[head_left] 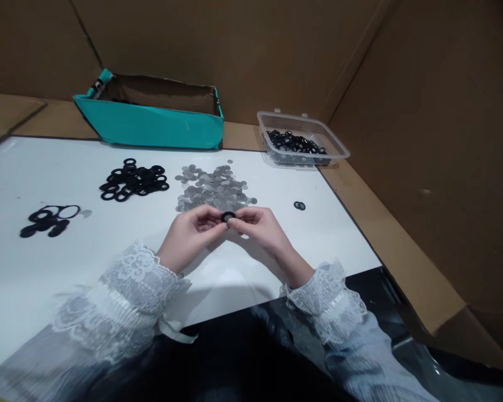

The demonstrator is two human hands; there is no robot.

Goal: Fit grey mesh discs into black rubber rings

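Note:
Between the fingertips of both hands sits a black ring (228,214) with a grey disc in its middle. My left hand (191,233) pinches the ring's left side, fingers curled. From the other side my right hand (260,228) grips it, thumb at the disc's lower edge. Just beyond my fingers a loose pile of thin grey discs (216,187) spreads over the white tabletop (230,279). To the left of that pile lies a heap of black rings (133,180). Two small dark-rimmed discs (299,205) lie overlapping to the right.
A teal box (163,127) with an open top stands at the back left. At the back right a clear plastic container (339,149) holds many black rings. More black rings and pieces (46,220) lie at far left. Cardboard walls (427,123) enclose the back and right.

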